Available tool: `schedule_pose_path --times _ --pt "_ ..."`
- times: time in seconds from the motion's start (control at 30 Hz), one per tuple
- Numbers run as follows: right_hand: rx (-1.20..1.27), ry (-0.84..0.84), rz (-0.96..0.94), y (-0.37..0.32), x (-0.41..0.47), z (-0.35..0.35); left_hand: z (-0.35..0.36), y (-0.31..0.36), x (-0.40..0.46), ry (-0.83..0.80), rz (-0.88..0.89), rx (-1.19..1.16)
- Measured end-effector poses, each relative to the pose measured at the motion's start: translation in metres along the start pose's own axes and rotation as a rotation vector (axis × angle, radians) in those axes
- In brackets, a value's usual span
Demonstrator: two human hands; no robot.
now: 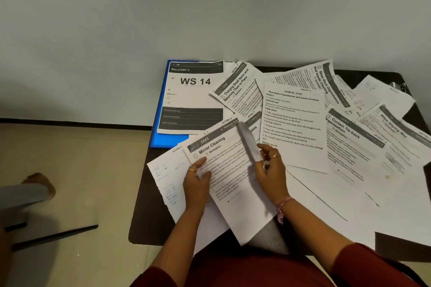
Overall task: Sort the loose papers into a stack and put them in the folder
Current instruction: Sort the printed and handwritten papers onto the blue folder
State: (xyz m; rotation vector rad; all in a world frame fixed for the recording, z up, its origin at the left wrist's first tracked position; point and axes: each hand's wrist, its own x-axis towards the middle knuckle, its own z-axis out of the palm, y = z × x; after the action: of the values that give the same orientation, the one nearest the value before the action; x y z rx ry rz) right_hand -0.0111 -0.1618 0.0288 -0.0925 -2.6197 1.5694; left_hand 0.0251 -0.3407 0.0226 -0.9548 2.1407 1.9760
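Here both hands work at the near middle of the bench (140, 228), forearms reaching in from maroon sleeves. The left hand (197, 185) grips the left edge of the "Mirror Cleaning" sheet (233, 170), its fingers (200, 163) curled over the paper and the thumb pressed on top; a ring shows on one finger. The right hand (271, 170) pinches a blurred sheet (248, 142) that stands nearly on edge, thumb and curled fingers closed on its lower part, a pink band at the wrist. The papers are thin, white and printed, some with dark grey title bands, and lie fanned and overlapping across almost the whole bench: "Shoe Rack" page (293, 123) at centre, "Curtain Tie-back" sheet (349, 144) and "Wipe Drying Mat" sheet (396, 133) to the right, a handwritten page (166, 177) at the left. The blue folder (163, 123) lies flat at the far left corner, against the wall, jutting slightly past the bench's left edge, with the "WS 14" sheet (193, 98) on top of it. The bench is dark with rounded corners; bare patches show only at the near left corner, the far right corner and the right edge. Several sheets overhang the near edge toward the person's lap. Left of the bench lies open beige floor (93, 158).
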Motion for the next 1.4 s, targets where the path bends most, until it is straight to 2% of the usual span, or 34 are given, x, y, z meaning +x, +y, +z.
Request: schedule_pose_path --times 0.27,0.5,0.7,0.83,1.0,1.2,1.3,1.4 --pt "-0.223 -0.293 -0.265 0.002 -0.021 0.024 0.005 0.013 0.022 0.064 -0.041 0.006" --pt "-0.171 -0.415 -0.241 -0.004 -0.024 0.038 0.004 0.01 0.017 0.038 -0.185 -0.143" --pt "-0.1 -0.619 -0.231 -0.004 -0.02 0.039 0.002 0.001 0.009 0.102 -0.089 -0.04" --pt "-0.169 -0.442 -0.242 0.002 -0.008 0.032 -0.011 -0.005 0.015 0.155 -0.067 0.067" --pt "-0.296 -0.205 -0.11 0.02 0.009 0.017 -0.044 -0.012 0.026 0.226 -0.037 0.099" --pt "-0.303 -0.103 -0.021 0.028 0.014 0.003 -0.063 -0.017 0.035 0.275 -0.009 0.096" --pt "-0.447 -0.061 -0.026 0.03 0.015 -0.002 -0.061 -0.015 0.033 0.261 -0.016 0.069" --pt "-0.568 -0.109 0.081 0.03 0.021 -0.009 -0.057 -0.013 0.032 0.237 -0.006 0.053"
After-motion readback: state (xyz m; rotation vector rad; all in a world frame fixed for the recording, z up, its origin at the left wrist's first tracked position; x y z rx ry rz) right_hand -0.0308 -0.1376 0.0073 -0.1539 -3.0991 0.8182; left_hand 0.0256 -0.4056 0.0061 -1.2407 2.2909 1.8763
